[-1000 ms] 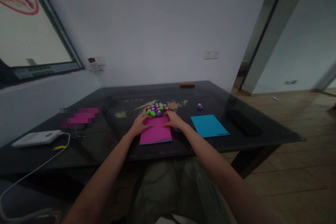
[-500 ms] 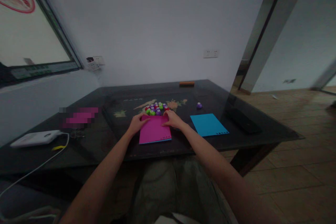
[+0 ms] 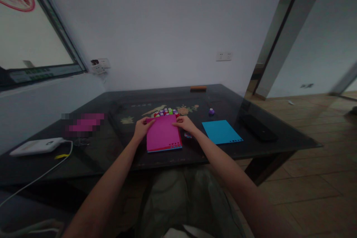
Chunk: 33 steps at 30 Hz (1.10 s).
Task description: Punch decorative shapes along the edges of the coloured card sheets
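A bright pink paper sheet (image 3: 163, 132) with punched holes along its near edge lies over other sheets; red and blue edges peek out beneath it. My left hand (image 3: 141, 129) pinches its far left corner, thumb on top. At the far right corner my right hand (image 3: 185, 123) grips it the same way. The far edge looks raised off the table. Just behind it sits a cluster of small red, green and purple balls (image 3: 166, 112) with eye-like dots, partly hidden by the sheet.
A blue punched sheet (image 3: 222, 132) lies to the right, a lone purple ball (image 3: 211, 111) behind it. Farther right is a black flat object (image 3: 258, 128). A small multicoloured item (image 3: 187, 135) is beside my right wrist. A white device (image 3: 37, 146) with a cable lies left.
The pink sheet's far edge has risen and now covers the nearest balls. Its near edge has shifted, showing red beneath. My fingers have closed onto its corners.
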Available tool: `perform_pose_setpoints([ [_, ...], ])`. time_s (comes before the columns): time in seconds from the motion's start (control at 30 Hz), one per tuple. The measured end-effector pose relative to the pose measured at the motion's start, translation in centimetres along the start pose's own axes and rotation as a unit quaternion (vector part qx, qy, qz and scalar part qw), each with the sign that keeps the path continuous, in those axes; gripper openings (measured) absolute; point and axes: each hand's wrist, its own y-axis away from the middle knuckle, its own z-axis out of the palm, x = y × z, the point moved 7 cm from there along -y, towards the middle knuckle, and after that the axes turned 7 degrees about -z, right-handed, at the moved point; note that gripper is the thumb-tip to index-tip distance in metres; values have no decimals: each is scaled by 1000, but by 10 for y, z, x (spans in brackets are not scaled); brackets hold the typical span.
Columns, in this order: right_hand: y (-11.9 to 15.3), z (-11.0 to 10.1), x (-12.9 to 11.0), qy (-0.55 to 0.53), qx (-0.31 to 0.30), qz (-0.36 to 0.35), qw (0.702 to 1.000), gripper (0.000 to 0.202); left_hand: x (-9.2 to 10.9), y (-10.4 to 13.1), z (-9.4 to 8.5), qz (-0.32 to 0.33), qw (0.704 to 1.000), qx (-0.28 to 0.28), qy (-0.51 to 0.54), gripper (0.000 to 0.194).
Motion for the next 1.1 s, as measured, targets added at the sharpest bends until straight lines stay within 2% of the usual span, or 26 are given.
perform_pose_setpoints([
  [0.13, 8, 9, -6, 7, -75, 14, 997, 29, -6, -2, -4, -22, 998, 25, 53, 40],
  [0.23, 11, 11, -7, 17, -90, 19, 996, 30, -12, -3, -5, -37, 995, 30, 88, 44],
  [0.47, 1, -1, 5, -63, -6, 23, 998, 24, -12, 0, 9, -46, 987, -50, 145, 50],
  [0.63, -3, -20, 5, -80, 81, -6, 993, 27, -9, 5, 22, -45, 988, -114, 98, 43],
  [0.73, -1, -25, 1, -57, 100, -17, 993, 29, -8, 9, 25, -67, 986, -136, 73, 40],
  [0.9, 2, -13, 1, -109, 44, 3, 993, 30, -8, 10, 25, -62, 985, -142, 70, 40],
  [1.0, 3, -8, 2, -98, 11, 10, 995, 28, -12, 6, 24, -53, 988, -132, 64, 42],
  [1.1, 3, -9, 2, -72, 5, 7, 997, 27, -16, 3, 24, -54, 988, -129, 64, 44],
])
